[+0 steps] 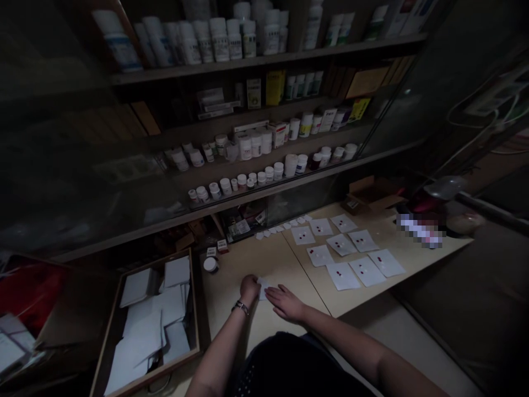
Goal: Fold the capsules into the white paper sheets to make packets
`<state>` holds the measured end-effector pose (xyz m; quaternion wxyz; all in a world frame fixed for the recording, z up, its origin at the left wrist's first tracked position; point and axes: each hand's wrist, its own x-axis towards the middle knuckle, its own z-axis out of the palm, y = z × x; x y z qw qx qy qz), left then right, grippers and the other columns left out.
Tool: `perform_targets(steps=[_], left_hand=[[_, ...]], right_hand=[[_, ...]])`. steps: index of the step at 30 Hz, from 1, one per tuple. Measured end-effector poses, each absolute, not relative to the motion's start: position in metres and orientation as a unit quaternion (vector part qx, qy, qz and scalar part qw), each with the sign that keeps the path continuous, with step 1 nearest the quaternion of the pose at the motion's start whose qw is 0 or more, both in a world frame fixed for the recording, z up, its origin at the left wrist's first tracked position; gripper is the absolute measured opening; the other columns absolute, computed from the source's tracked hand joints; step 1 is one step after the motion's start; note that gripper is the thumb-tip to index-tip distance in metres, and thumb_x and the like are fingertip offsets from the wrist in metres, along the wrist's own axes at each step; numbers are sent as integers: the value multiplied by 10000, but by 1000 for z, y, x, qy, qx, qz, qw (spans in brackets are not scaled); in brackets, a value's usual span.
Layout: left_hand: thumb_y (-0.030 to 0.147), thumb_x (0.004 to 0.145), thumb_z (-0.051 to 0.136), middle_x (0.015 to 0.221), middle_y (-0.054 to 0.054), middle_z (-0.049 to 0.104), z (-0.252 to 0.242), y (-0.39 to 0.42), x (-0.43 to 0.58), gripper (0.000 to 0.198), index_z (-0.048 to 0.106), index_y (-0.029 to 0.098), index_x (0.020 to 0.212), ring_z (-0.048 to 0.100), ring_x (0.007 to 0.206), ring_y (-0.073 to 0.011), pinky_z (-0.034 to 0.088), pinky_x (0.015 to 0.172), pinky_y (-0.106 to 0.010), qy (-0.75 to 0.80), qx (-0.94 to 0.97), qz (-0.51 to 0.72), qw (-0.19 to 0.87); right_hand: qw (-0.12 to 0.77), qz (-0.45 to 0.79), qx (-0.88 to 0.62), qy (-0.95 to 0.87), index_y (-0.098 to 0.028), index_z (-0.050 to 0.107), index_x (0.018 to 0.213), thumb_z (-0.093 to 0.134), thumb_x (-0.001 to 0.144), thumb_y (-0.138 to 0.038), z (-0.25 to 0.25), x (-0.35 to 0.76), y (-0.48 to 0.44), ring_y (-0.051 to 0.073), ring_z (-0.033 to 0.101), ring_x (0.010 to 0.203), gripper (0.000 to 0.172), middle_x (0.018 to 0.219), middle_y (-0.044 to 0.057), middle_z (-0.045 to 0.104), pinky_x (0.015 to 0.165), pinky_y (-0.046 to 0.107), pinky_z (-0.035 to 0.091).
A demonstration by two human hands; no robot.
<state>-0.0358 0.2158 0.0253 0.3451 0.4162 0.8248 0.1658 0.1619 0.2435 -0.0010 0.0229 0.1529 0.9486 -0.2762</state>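
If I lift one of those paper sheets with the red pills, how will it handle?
The paper sheet looks thin, so it would probably droop if lifted by one edge. The red pills appear loose on top, so they would likely slide off once it tilts. It may also skid easily on the smooth counter.

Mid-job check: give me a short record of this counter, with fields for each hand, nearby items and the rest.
Left hand: fingertips on a small white paper square; bracelet or watch on wrist
Right hand: fingers spread, resting against the paper square
Nearby: beige counter; white-lidded jar; wooden tray of white paper sheets
Rest: paper sheets with red pills; medicine bottles on shelves; cardboard box
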Motion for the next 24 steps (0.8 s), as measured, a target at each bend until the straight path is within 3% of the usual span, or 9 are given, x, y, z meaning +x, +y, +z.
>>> perform_targets(steps=[5,10,16,24], left_hand=[[97,748,567,745,-8,667,24,200,-37,122,669,161,763,602,723,-141,399,658,-205,786,481,215,324],[95,791,513,818,-25,644,25,180,-38,175,649,181,721,580,831,-155,399,775,-235,739,559,247,286],[51,811,463,876,-65,638,17,170,-36,226,647,183,808,563,886,-189,408,781,-265,697,666,185,191],[122,902,449,943,-85,649,8,162,-39,223,662,183,884,567,926,-199,447,800,-287,665,716,128,169]], right_hand=[[18,-271,156,950,-164,398,1449,440,867,-277,-3,161,244,263,345,1385,594,1487,160,411,1134,521,206],[16,-264,141,954,-172,397,1449,438,862,-254,0,158,246,267,343,1384,594,1469,166,435,1129,544,195],[6,-248,147,958,-168,409,1434,442,871,-239,12,155,244,261,375,1356,569,1416,170,493,1129,527,209],[14,-204,148,968,-171,414,1427,434,906,-269,23,150,240,277,411,1312,531,1317,183,559,1120,566,206]])
